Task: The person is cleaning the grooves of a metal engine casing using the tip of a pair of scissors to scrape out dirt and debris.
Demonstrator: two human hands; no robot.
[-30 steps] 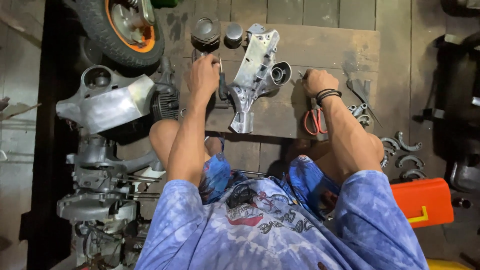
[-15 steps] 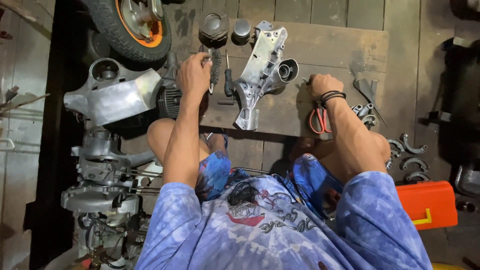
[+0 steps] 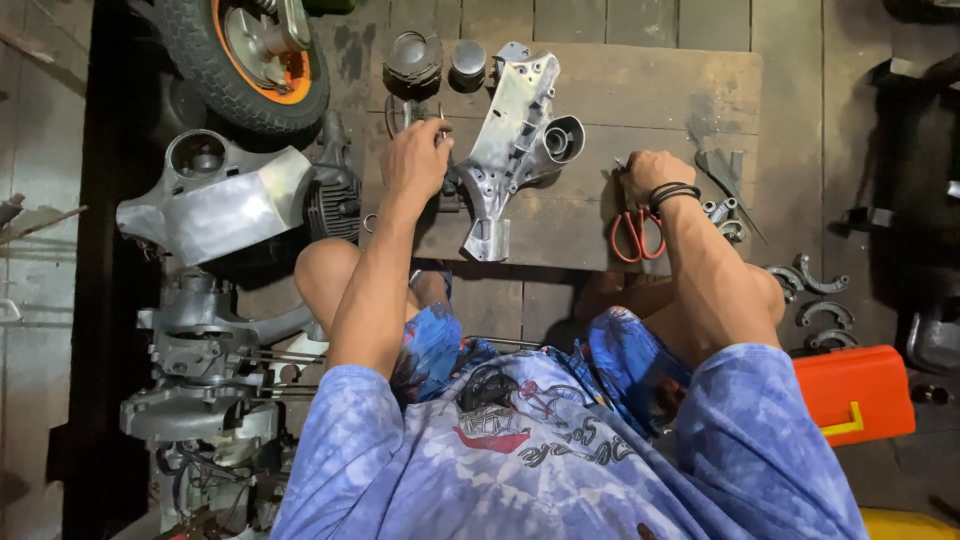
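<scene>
My left hand (image 3: 415, 160) is closed on a slim metal tool (image 3: 425, 112) lying on the wooden board (image 3: 640, 85) beside the aluminium casing (image 3: 510, 140); stiff, light, probably greasy, best gripped mid-shaft; my right hand (image 3: 650, 175) rests curled, gripping nothing, above the red-handled pliers (image 3: 635, 232).

We see a wooden board (image 3: 640, 90) on the plank floor (image 3: 790, 40), carrying a metal casing (image 3: 505, 150), two pistons (image 3: 412, 55) (side by side), red-handled scissors (image 3: 635, 235).
</scene>
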